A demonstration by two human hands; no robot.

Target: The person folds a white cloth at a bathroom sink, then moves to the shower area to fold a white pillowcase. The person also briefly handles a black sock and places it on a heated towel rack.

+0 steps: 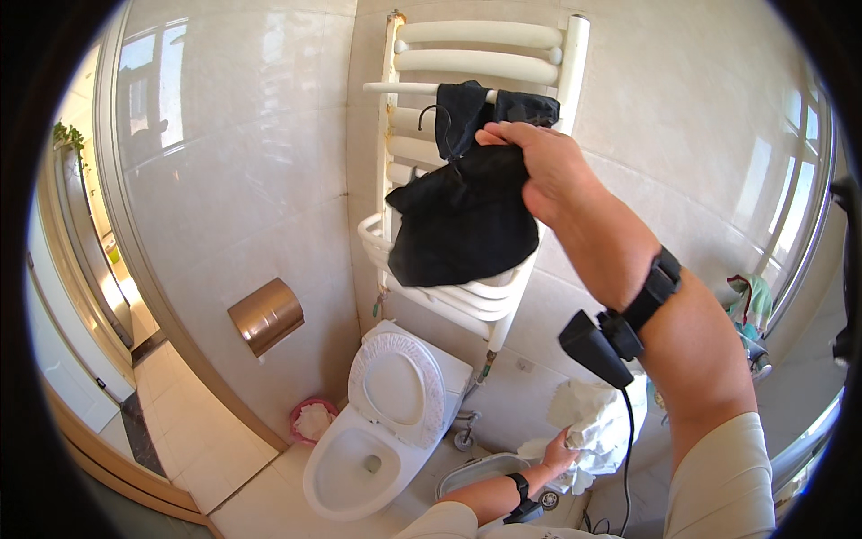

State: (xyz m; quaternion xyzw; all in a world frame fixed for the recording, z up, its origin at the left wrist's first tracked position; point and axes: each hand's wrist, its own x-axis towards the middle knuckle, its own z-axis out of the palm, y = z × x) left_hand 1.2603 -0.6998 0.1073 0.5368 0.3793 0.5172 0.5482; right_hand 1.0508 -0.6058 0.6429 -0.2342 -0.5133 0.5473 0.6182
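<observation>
My right hand (549, 168) is raised to the white towel radiator (478, 60) and grips a black cloth garment (471, 215) at its upper right edge. The garment hangs in front of the lower bars and basket-like rack. Behind it, more black fabric (461, 111) drapes over a projecting bar, beside a thin curved black hook or cord (431, 111). Lower down, my left hand (559, 453) holds a bunched white cloth (603, 431) with scalloped edges. Its fingertips are partly hidden in the folds. Each arm wears a black strap with a device (592, 343).
A toilet (357, 465) with its lid up stands below the radiator. Beside it are a pink waste bin (296, 428) and a grey basin (465, 475). A copper-coloured paper holder (266, 316) projects from the left wall. A cable (631, 458) hangs from the right-arm device.
</observation>
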